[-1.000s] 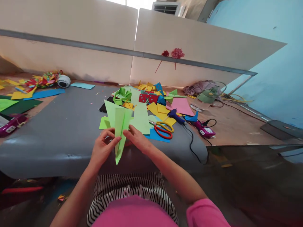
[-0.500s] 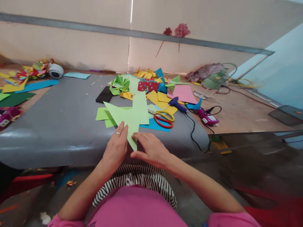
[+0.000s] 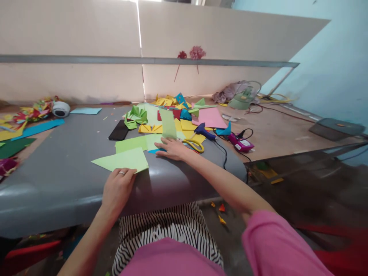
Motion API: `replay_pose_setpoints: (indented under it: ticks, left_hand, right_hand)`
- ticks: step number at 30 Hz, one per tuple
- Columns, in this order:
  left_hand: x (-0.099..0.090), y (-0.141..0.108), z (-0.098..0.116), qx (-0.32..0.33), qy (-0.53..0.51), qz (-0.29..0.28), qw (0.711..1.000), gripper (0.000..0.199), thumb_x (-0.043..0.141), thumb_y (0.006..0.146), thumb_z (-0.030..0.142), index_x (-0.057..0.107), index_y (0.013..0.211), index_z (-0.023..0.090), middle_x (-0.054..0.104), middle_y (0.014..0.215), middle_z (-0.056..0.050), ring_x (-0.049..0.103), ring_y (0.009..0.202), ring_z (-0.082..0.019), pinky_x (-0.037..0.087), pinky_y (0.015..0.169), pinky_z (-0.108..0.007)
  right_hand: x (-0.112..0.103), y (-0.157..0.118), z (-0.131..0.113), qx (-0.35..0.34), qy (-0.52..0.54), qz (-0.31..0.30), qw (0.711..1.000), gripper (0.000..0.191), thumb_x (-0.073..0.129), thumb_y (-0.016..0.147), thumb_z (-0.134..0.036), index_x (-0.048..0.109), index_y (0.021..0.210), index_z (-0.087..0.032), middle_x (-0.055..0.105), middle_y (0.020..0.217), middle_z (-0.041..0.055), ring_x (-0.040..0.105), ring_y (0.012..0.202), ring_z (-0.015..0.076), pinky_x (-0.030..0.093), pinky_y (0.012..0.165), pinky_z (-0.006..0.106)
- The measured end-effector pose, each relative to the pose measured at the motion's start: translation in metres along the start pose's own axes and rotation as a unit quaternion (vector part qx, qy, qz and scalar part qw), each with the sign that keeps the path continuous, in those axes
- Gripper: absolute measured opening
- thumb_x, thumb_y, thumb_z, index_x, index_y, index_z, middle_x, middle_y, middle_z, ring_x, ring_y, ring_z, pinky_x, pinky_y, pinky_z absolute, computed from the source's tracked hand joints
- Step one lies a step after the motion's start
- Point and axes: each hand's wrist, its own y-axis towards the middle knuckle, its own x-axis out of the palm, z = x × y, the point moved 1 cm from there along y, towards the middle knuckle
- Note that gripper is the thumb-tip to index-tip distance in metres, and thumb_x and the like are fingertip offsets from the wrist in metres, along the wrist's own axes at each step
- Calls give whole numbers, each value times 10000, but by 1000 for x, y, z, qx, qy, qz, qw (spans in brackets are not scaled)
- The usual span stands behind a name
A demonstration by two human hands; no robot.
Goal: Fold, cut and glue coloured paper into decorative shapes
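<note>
My left hand (image 3: 119, 188) pinches the lower right corner of a folded light green paper (image 3: 123, 159), whose pointed end faces left over the grey table cover. My right hand (image 3: 172, 148) lies farther forward with its fingers stretched out and apart, over light green and blue paper. Just beyond its fingers a pale green paper strip (image 3: 168, 124) stands up, slightly blurred; whether the hand touches it I cannot tell. Scissors (image 3: 196, 145) with a yellow handle lie partly hidden beside my right wrist. A brighter green sheet (image 3: 129, 142) lies behind the folded paper.
A black phone (image 3: 118, 130), green folded paper pieces (image 3: 136, 115) and yellow sheets (image 3: 188, 125) lie farther back. At right are a blue glue gun (image 3: 204, 131) with its cord, a purple power strip (image 3: 241, 143) and a cap (image 3: 241, 99). The table's front edge curves down.
My left hand has moved left with the folded paper, now turned with its point leftward. My right hand has let go of it and moved forward to the other papers.
</note>
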Motion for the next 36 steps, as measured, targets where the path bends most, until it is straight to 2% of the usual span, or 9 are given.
replay_pose_setpoints:
  ticks: [6, 9, 12, 16, 20, 22, 28, 31, 36]
  left_hand:
    - [13, 29, 17, 4, 6, -53, 999, 186, 572, 962, 170, 740, 884, 189, 740, 839, -86, 640, 808, -271, 456, 746, -376]
    - [17, 45, 22, -14, 2, -92, 996, 180, 588, 953, 180, 734, 849, 172, 728, 834, -108, 641, 834, -282, 451, 747, -380]
    - [21, 55, 27, -25, -4, -114, 993, 148, 594, 922, 117, 738, 931, 149, 734, 899, -121, 646, 858, -270, 459, 762, -363]
    - [21, 60, 38, -69, -1, -128, 989, 175, 559, 901, 84, 723, 903, 145, 723, 880, -131, 649, 845, -280, 465, 751, -375]
    - [17, 61, 34, -18, -32, -142, 989, 178, 548, 914, 89, 710, 885, 157, 727, 893, -127, 658, 861, -281, 469, 773, -380]
    - [15, 56, 20, 36, -53, -134, 989, 201, 532, 942, 98, 703, 871, 176, 736, 931, -107, 661, 883, -262, 470, 812, -368]
    - [16, 36, -20, 39, -34, -75, 996, 210, 499, 976, 143, 701, 925, 168, 751, 1000, -121, 668, 928, -265, 487, 880, -387]
    - [13, 36, -19, 79, -75, -35, 993, 206, 498, 989, 156, 701, 1013, 188, 745, 1124, -111, 665, 1014, -247, 475, 958, -391]
    - [-1, 32, -3, 79, 10, -94, 992, 260, 482, 953, 67, 698, 897, 202, 742, 920, -80, 657, 825, -241, 466, 725, -346]
  right_hand:
    - [-21, 19, 3, 75, -25, 62, 995, 548, 445, 1019, -550, 544, 1463, -245, 517, 1522, 190, 508, 1363, 385, 411, 1075, 576]
    - [-31, -4, -25, -42, 22, 112, 993, 488, 404, 1056, -468, 539, 1459, -226, 569, 1486, 148, 534, 1353, 288, 400, 1117, 477]
    - [-27, -37, -54, -184, 46, 79, 979, 493, 585, 984, -487, 587, 1399, -221, 679, 1349, 127, 607, 1267, 287, 392, 1119, 489]
    - [-9, -66, -67, -141, -18, 84, 986, 637, 800, 835, -399, 592, 1371, -125, 737, 1202, 189, 666, 1136, 339, 425, 1053, 517]
    - [0, -77, -48, -162, -57, 179, 969, 169, 574, 985, -185, 718, 1071, -204, 723, 1271, 120, 638, 1192, 268, 393, 1076, 472]
    - [0, -80, -31, -167, -56, 195, 965, 222, 515, 1003, -171, 730, 1024, -222, 732, 1258, 101, 639, 1172, 253, 410, 1043, 456]
    - [2, -91, 4, -146, -5, 147, 978, 260, 486, 1002, -229, 740, 1059, -229, 715, 1300, 97, 621, 1211, 269, 427, 1016, 462]
    - [2, -95, 10, -155, 54, 133, 977, 284, 463, 1016, -237, 733, 1104, -251, 702, 1330, 77, 616, 1232, 231, 435, 1030, 428]
    - [1, -101, 3, -114, -24, 164, 979, 282, 540, 994, -276, 701, 1224, -258, 657, 1393, 109, 545, 1308, 296, 354, 1095, 505]
